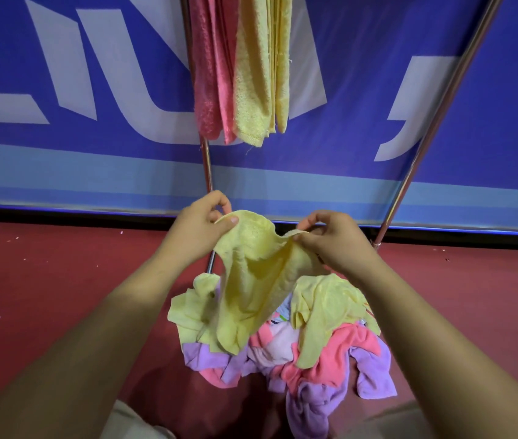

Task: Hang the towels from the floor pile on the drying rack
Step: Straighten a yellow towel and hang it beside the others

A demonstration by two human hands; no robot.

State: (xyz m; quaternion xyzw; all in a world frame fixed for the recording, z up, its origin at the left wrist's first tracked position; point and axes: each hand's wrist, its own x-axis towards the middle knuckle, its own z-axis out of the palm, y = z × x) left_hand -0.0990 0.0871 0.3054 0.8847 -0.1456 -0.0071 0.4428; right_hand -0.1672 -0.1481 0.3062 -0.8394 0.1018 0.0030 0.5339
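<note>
Both forearms extended forward. Left hand (199, 228) and right hand (335, 239) each pinch the top edge of 1 yellow towel (251, 280), held above the floor pile (286, 340). Drying rack's legs (422, 144) flank the pile; red floor (45, 280) open left.

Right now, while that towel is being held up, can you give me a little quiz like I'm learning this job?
1. True or false: the left hand and the right hand both pinch the held yellow towel by its top edge.
2. Which colours are the hanging towels on the drying rack? A: pink and yellow. B: purple and blue. C: green only.
3. Fill in: the floor pile holds yellow, pink and ______ towels.
Key: 1 true. 2 A. 3 purple.
</note>
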